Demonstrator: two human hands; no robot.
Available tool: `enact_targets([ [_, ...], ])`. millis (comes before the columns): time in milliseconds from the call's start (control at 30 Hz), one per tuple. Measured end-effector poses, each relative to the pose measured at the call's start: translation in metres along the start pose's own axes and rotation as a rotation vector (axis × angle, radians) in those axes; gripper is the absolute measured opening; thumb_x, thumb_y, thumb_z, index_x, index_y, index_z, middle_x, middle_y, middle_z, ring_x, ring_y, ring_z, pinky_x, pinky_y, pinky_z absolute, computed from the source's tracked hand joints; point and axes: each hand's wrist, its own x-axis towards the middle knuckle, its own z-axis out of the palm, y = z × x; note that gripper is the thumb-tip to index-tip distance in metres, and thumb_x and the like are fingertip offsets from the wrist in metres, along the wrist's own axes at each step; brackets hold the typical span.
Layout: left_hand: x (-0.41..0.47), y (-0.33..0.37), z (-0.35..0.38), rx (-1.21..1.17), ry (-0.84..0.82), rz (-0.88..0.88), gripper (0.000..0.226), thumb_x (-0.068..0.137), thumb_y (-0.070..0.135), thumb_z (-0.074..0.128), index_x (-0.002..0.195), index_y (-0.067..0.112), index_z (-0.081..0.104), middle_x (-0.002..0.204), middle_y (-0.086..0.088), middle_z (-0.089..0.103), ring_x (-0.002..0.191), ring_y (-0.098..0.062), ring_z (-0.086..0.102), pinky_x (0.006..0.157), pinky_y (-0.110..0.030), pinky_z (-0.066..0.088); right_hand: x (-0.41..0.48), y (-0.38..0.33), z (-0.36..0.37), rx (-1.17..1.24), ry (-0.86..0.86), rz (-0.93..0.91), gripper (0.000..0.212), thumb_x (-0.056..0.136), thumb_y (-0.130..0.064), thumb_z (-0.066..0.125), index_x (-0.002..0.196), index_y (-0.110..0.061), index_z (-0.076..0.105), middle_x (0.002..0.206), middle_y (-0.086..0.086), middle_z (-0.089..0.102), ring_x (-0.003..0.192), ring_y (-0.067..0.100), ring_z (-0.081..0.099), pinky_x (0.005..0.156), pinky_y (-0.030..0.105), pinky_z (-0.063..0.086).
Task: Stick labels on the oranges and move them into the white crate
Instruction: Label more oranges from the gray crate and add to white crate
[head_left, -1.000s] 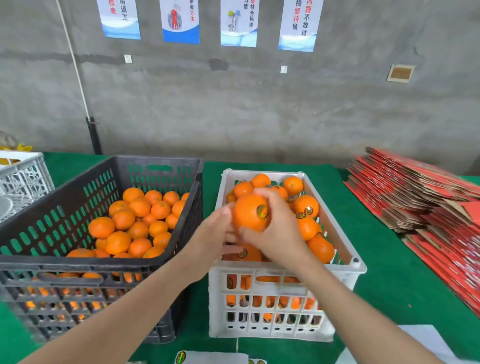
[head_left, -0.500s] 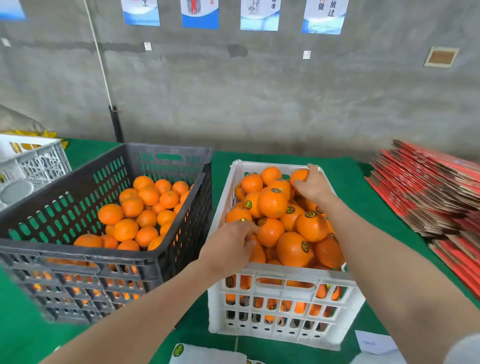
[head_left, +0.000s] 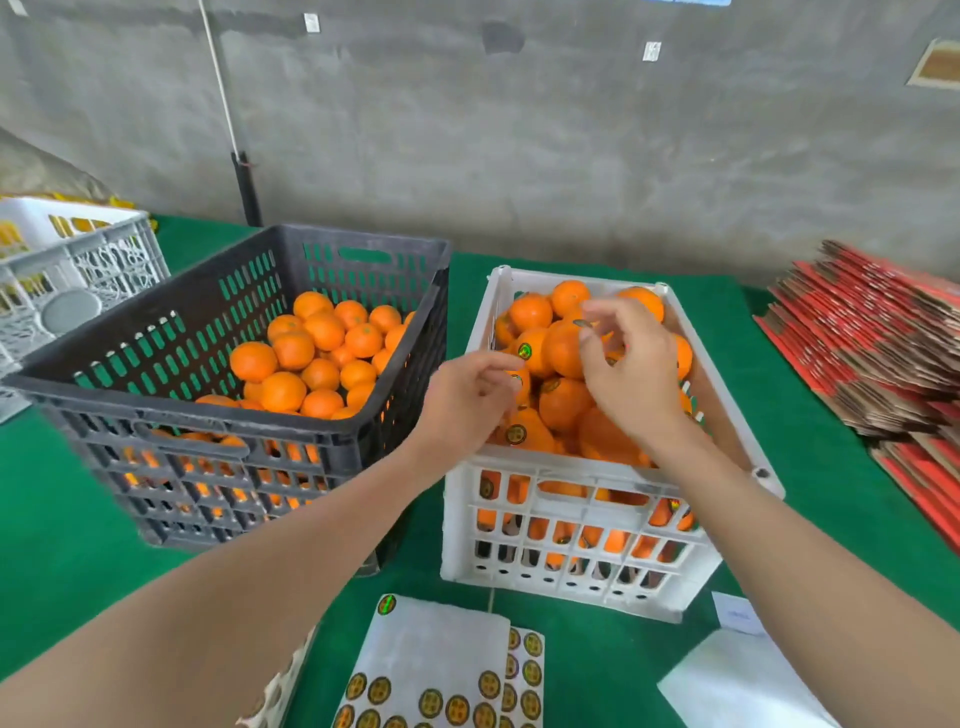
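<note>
Loosely, left hand (head_left: 467, 400) and right hand (head_left: 634, 374) overhang oranges (head_left: 563, 404).

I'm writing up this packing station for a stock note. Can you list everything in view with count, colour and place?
black crate: one, black, left on the table
unlabelled oranges: too many to count, orange, in the black crate
white crate: one, white, centre-right
labelled oranges: a heap, orange with dark round labels, in the white crate
label sheets: at least two, white with dark-gold round labels, near edge
flat cartons: one stack, red and brown, far right
pale crates: apparently two, white and grey, far left
white sheet: one, white, near right
table cloth: one, green, under everything
left hand: at the white crate's left rim
right hand: above the labelled oranges
</note>
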Motion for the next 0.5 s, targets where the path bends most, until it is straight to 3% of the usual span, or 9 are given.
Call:
enact_targets([
  [100,-0.013,0.002,-0.020,-0.290,0.018,-0.166,0.017,0.092,-0.001,0.056,0.106,0.000,0.064,0.074,-0.012,0.063,0.056,-0.013,0.058,0.048,-0.023,0.047,-0.069,-0.052,0.005,0.209,-0.252,-0.192,0.017,0.087,-0.013,0.052,0.077,-0.007,0.065,0.071,0.001,0.061,0.063,0.004,0.048,0.059,0.011,0.036],
  [167,-0.027,-0.001,-0.032,-0.341,0.008,-0.200,0.017,0.093,-0.002,0.053,0.106,-0.002,0.064,0.073,-0.011,0.063,0.055,-0.017,0.056,0.046,-0.023,0.044,-0.117,-0.066,0.022,0.232,-0.611,-0.073,0.021,0.088,-0.019,0.051,0.073,-0.009,0.063,0.069,0.001,0.061,0.064,0.003,0.047,0.061,0.010,0.036],
  [233,-0.044,-0.010,-0.040,-0.363,-0.008,-0.216,0.016,0.094,-0.003,0.051,0.099,0.000,0.066,0.071,-0.011,0.063,0.053,-0.016,0.057,0.044,-0.023,0.044,-0.155,-0.063,0.047,0.089,-0.981,0.082,0.025,0.090,-0.023,0.050,0.074,-0.005,0.059,0.074,0.011,0.060,0.072,0.016,0.054,0.067,0.027,0.043],
  [300,-0.063,-0.022,-0.044,-0.305,-0.041,-0.245,0.018,0.094,-0.002,0.052,0.090,0.006,0.067,0.070,-0.009,0.065,0.053,-0.014,0.058,0.046,-0.022,0.047,-0.182,-0.049,0.071,-0.077,-1.181,0.218,0.025,0.093,-0.025,0.049,0.086,-0.004,0.060,0.087,0.015,0.059,0.092,0.030,0.056,0.077,0.036,0.042],
  [400,-0.094,-0.055,-0.050,-0.115,-0.099,-0.376,0.018,0.094,0.001,0.053,0.093,0.011,0.069,0.070,-0.001,0.068,0.060,-0.013,0.061,0.056,-0.024,0.054,-0.200,-0.040,0.096,-0.197,-1.228,0.368,0.046,0.094,-0.033,0.050,0.131,-0.006,0.047,0.128,0.013,0.054,0.120,0.028,0.049,0.099,0.036,0.040],
  [500,-0.121,-0.097,-0.057,0.057,-0.183,-0.631,0.024,0.092,0.000,0.053,0.112,0.005,0.064,0.091,-0.004,0.070,0.076,-0.016,0.064,0.076,-0.029,0.056,-0.212,-0.040,0.115,-0.196,-1.133,0.487,0.044,0.091,-0.026,0.054,0.132,-0.012,0.043,0.126,0.008,0.055,0.118,0.025,0.051,0.099,0.032,0.040],
])
